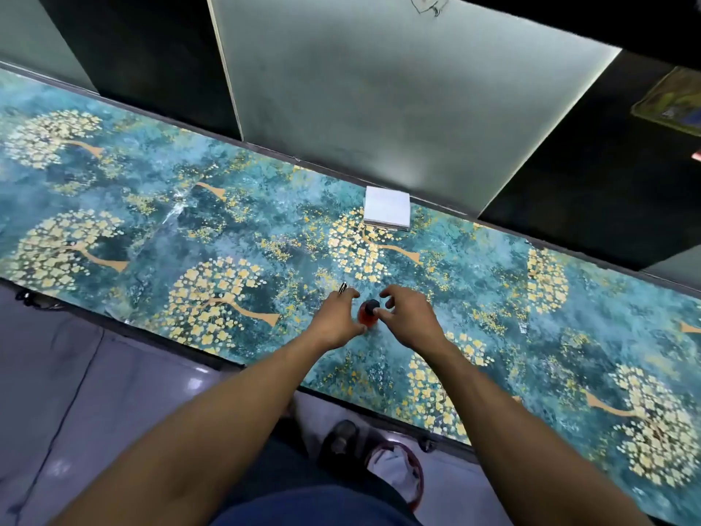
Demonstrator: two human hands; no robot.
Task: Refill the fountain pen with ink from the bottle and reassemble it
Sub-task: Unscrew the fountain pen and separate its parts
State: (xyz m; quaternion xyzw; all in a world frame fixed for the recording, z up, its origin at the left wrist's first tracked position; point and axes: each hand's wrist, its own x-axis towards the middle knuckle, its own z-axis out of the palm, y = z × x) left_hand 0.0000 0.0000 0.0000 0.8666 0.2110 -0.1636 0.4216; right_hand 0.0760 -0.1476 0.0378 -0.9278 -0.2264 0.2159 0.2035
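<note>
Ink bottle [368, 316] sits right between your two hands on the patterned table [159, 206], standing upright with its dark cap [372, 306] on top and reddish ink showing through the glass below. From the head view, your left hand [340, 320] is against the bottle's left side, thumb low by the base and fingers curled round the far side; whether it truly grips the glass or only brushes it, you can't tell from here. A small dark, ring-like piece [343, 288] shows at your left fingertips, possibly a pen part, too small to be sure of. Your right hand [406, 317] comes in from the other side with fingers spread and curved, thumb tip and forefinger just beside the cap, not clamped on it. So the cap lies a touch left of your right fingertips and level with them, and that hand looks the nearer one for twisting it off. The bottle's axis is vertical, so the turn would run around that upright line while your left steadies the body. A white folded tissue [387, 208] waits well beyond your fingers, toward the back edge. The pen itself isn't clearly visible.
</note>
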